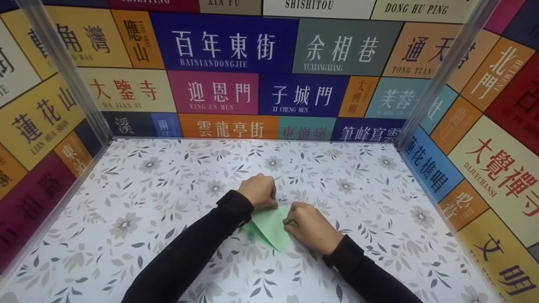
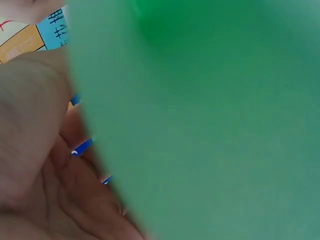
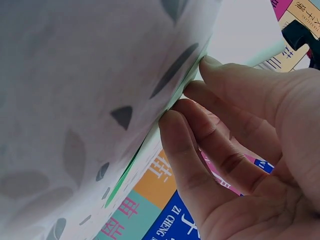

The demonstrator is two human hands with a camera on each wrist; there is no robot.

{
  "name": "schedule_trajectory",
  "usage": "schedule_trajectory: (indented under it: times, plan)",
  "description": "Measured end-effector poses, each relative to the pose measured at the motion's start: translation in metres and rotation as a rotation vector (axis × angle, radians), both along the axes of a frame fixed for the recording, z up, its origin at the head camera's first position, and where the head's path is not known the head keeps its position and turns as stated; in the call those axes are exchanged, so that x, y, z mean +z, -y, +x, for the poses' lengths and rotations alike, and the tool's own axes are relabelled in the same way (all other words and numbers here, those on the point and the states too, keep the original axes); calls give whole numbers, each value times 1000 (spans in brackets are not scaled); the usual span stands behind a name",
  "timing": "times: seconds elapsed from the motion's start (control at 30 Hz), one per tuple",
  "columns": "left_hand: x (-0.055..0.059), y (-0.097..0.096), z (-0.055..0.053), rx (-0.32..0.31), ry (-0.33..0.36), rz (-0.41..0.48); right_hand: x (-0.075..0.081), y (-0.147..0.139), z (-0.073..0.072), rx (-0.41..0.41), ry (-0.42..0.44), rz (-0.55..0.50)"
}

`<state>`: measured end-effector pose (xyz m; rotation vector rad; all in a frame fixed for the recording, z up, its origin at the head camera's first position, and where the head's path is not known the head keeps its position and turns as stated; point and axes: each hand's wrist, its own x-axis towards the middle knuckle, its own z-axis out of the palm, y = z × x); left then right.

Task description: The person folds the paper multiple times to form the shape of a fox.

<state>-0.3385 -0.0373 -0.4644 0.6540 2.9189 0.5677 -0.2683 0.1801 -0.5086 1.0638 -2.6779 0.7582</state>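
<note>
A light green sheet of paper (image 1: 271,227), folded with a pointed corner toward me, lies on the table between both hands. Its left side is raised a little off the surface. My left hand (image 1: 258,191) holds the paper's far edge with curled fingers; in the left wrist view the green paper (image 2: 210,140) fills most of the picture and hides the fingertips. At the right edge of the sheet, my right hand (image 1: 311,225) pinches the paper. The right wrist view shows the thumb and bent fingers (image 3: 182,145) gathered at the thin paper edge, close against the table.
The table (image 1: 168,202) has a white cover with grey flowers and leaves. Around it stand panels (image 1: 227,46) of coloured blocks with Chinese lettering, at the back, left and right. Clear strips (image 1: 446,75) run up the back corners.
</note>
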Motion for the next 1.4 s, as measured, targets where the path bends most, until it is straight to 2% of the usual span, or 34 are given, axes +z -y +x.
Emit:
schedule_trajectory:
  times: [0.3, 0.6, 0.87, 1.23, 1.4]
  plan:
    - [-8, 1, -1, 6, 15, 8, -1, 1, 2, 1, 4, -6]
    - [-6, 8, -7, 18, 59, -7, -2, 0, 2, 4, -1, -16]
    - [-2, 11, -5, -5, 91, -3, 0, 0, 3, 13, -29, -22]
    - [-3, 21, -7, -51, 114, 22, 1, 2, 1, -11, 15, 3]
    - [-4, 25, -6, -42, 131, 33, 0, 2, 2, -19, 14, 3]
